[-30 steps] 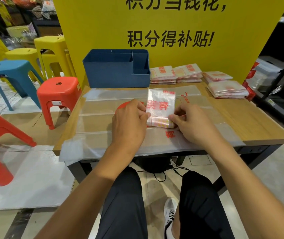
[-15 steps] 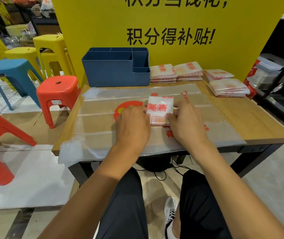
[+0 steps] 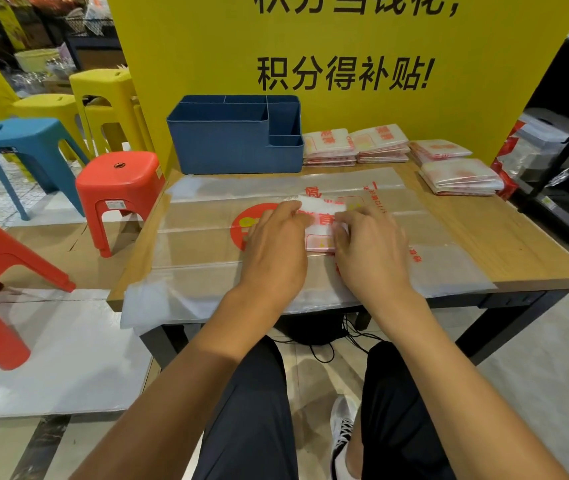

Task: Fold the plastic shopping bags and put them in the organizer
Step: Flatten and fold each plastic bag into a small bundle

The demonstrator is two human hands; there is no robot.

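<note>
A small folded white plastic bag (image 3: 321,223) with red print lies on a large flat clear bag (image 3: 207,233) spread over the wooden table (image 3: 504,244). My left hand (image 3: 276,244) grips the folded bag's left edge and my right hand (image 3: 369,244) grips its right edge, both pressing it down; its far flap is bent over toward me. The blue organizer (image 3: 234,147), with several open compartments, stands at the table's back left. Its compartments look bare from here.
Stacks of folded bags (image 3: 355,145) lie right of the organizer, with more (image 3: 459,176) at the back right. A yellow sign board (image 3: 342,57) rises behind the table. Red (image 3: 120,188), blue (image 3: 30,150) and yellow (image 3: 103,98) stools stand to the left.
The upright half of the bag has been folded down toward me, so the bag is now shorter and thicker. Both hands slid inward and now cover more of it.
</note>
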